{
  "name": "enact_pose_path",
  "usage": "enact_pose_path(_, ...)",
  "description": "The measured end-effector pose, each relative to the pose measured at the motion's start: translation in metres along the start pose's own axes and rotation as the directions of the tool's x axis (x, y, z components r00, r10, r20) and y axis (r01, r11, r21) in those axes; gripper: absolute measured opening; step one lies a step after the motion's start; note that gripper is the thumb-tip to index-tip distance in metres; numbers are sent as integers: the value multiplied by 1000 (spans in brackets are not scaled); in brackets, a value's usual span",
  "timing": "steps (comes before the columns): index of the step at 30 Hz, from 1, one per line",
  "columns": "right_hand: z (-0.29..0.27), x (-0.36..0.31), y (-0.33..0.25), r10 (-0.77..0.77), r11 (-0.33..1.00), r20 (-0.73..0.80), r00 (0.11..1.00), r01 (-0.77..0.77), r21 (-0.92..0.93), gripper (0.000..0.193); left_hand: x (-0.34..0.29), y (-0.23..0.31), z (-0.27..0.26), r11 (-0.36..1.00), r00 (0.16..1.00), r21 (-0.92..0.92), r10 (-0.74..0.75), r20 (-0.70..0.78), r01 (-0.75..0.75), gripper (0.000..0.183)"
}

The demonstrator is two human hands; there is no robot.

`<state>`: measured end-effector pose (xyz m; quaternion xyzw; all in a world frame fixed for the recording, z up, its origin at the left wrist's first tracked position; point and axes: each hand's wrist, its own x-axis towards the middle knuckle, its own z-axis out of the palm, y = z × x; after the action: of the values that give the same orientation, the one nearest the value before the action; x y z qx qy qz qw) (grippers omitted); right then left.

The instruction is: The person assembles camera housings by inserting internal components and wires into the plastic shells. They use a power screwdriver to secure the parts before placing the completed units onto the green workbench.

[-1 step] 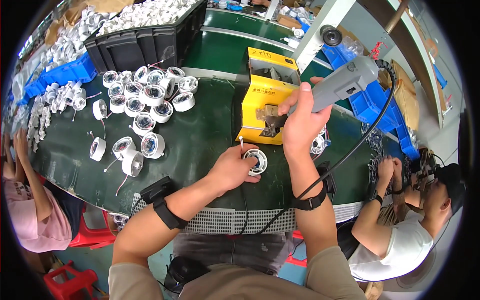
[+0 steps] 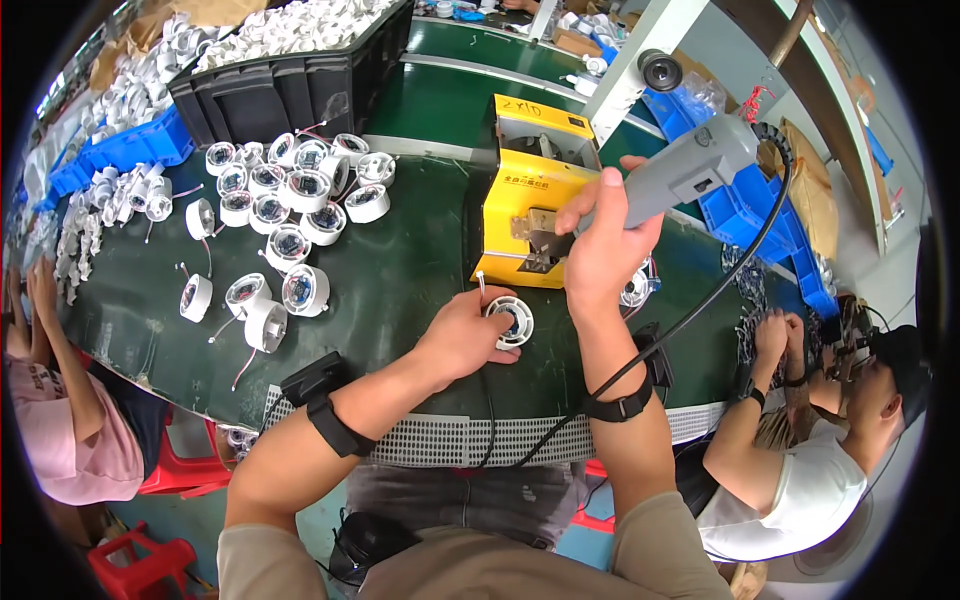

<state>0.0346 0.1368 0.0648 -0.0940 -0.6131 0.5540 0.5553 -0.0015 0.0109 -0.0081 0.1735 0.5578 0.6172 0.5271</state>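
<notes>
My right hand [image 2: 612, 235] is wrapped round a grey electric screwdriver [image 2: 690, 168], which slants down toward the left. Its front end is at the metal outlet [image 2: 545, 238] of a yellow screw feeder box [image 2: 505, 210]; my fingers hide the tip. On the green table, my left hand [image 2: 462, 335] grips a round white housing [image 2: 527, 322] by its left side, thumb on top. A dark part shows inside the housing's ring, and a thin wire with a small white plug [image 2: 481, 279] stands up beside my fingers. Another white housing [image 2: 635, 290] lies partly behind my right wrist.
Several white round housings with wires [image 2: 285, 245] are clustered at left. Behind them stands a black crate [image 2: 290, 100] of white parts. A black cable [image 2: 690, 310] loops from the screwdriver across my right forearm. Blue bins [image 2: 745, 205] stand at right. People sit on both sides.
</notes>
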Motion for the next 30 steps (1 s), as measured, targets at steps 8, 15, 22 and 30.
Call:
enact_pose_path(8,-19,-48,-17,87,990,92,992,-96,106,35,2,-1,0,1000,1000,21,22,-8,-22,31)
enact_pose_path(15,-20,-58,-12,108,981,115,988,-124,149,36,-1,2,3,999,999,16,35,-29,-35,28)
enact_pose_path(22,-18,-61,-6,138,977,144,980,-159,142,32,-1,0,3,998,998,14,54,-39,-53,28)
enact_pose_path(30,-23,-62,-2,123,964,246,961,-174,201,34,-2,4,5,996,996,47,74,-40,-72,30)
